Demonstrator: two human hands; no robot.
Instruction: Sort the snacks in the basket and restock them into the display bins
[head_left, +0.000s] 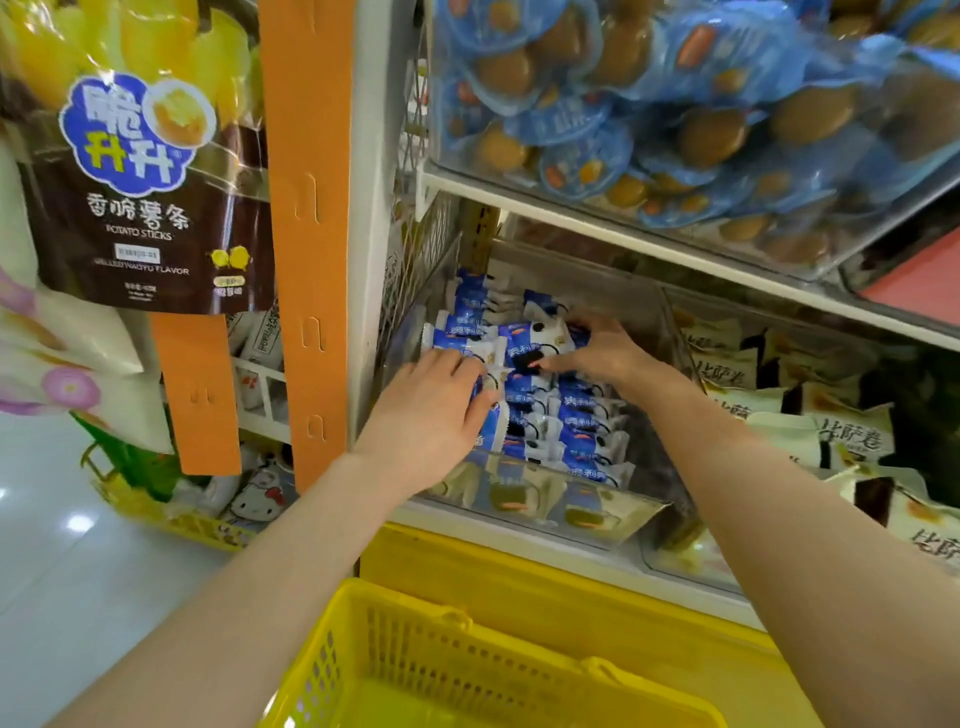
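A clear display bin (524, 506) on the lower shelf holds several blue-and-white snack packs (576, 415). Both my hands reach into it. My left hand (431, 410) lies palm down on the packs at the bin's left side, its fingers bent over one pack's edge. My right hand (602, 353) sits further back, fingers spread on the packs and thumb against a blue-and-white pack (530, 351) with a dark cookie print. Below me stands the yellow basket (405, 665); its inside looks bare where it shows.
A neighbouring bin to the right holds cream-coloured packs (831, 431). The shelf above carries blue-wrapped egg packs (675, 114). An orange hanging strip (306, 208) and a brown potato-stick bag (140, 171) hang at the left. A yellow ledge (519, 582) runs under the bins.
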